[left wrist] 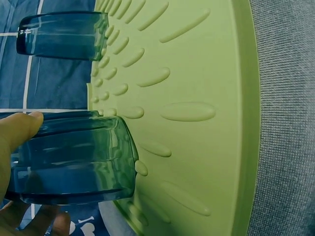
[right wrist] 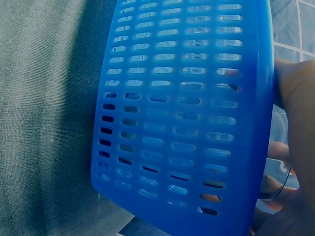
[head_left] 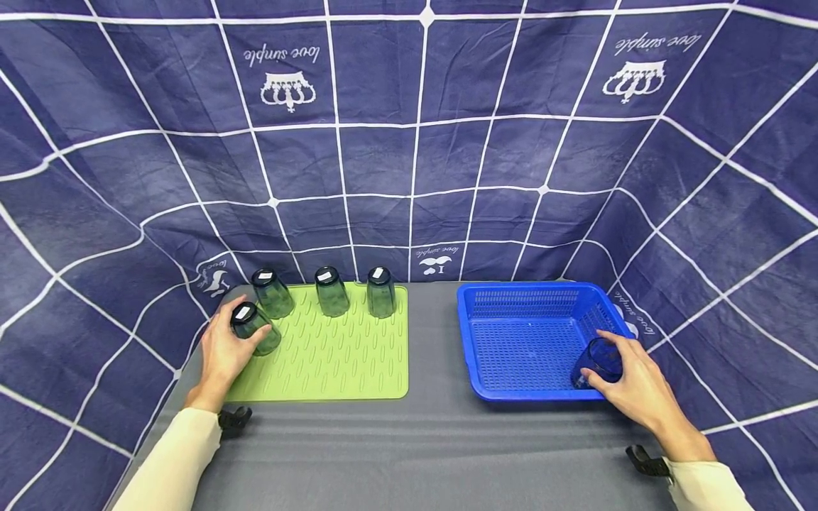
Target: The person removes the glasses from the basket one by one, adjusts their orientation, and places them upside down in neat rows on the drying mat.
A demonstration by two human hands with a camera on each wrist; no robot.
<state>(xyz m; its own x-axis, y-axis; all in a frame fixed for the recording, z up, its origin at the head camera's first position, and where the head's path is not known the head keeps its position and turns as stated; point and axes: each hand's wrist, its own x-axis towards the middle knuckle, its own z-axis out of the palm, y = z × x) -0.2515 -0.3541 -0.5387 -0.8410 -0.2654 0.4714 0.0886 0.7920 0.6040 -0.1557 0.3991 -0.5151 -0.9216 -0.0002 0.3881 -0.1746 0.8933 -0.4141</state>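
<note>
On the left part of the green drying mat (head_left: 339,369), my left hand (head_left: 224,348) grips an upside-down dark glass (head_left: 265,342) with a white label on its base. The left wrist view shows my thumb (left wrist: 22,129) on one side of that glass and fingertips on the other, its rim close to the mat's ridges. My right hand (head_left: 639,383) reaches into the blue plastic basket (head_left: 465,341) and holds another glass (head_left: 597,362) at the right front corner, mouth upward. In the right wrist view the basket wall (right wrist: 167,113) hides most of that glass.
Along the mat's back edge stand three more upside-down glasses: one (head_left: 273,294) just behind my left hand, one (head_left: 332,292) further right and one (head_left: 381,292) near the mat's right corner. A grey cloth (head_left: 434,440) covers the table. Blue checked fabric (head_left: 383,163) hangs behind and at both sides.
</note>
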